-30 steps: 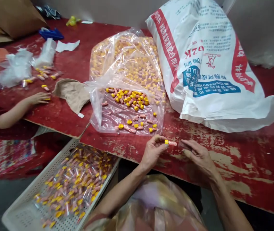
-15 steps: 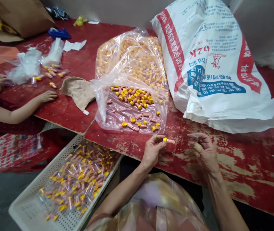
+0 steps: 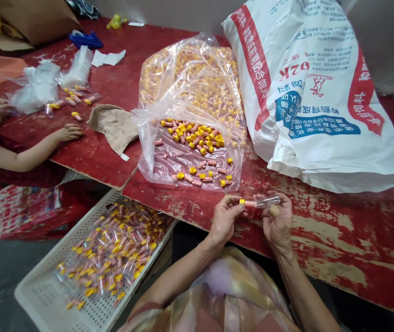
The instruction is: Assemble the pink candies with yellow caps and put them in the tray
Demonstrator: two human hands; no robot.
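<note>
My left hand [image 3: 225, 217] pinches a small pink roll with a yellow cap [image 3: 247, 203] over the near edge of the worn red table [image 3: 338, 230]. My right hand [image 3: 277, 220] pinches a thin clear plastic sleeve [image 3: 268, 200], whose open end meets the tip of the roll. Just beyond my hands lies an open clear plastic bag [image 3: 190, 152] with many loose yellow-capped pink pieces inside.
A large white woven sack [image 3: 307, 92] with red and blue print lies at the right. A white perforated tray [image 3: 93, 263] of wrapped pieces sits low at the left. Another person's hands [image 3: 67, 133] work at the far left beside small bags, a brown cloth [image 3: 114, 127] and a cardboard box.
My right hand came in from the right with the clear sleeve and brought it up to the roll in my left hand. The view shifted slightly.
</note>
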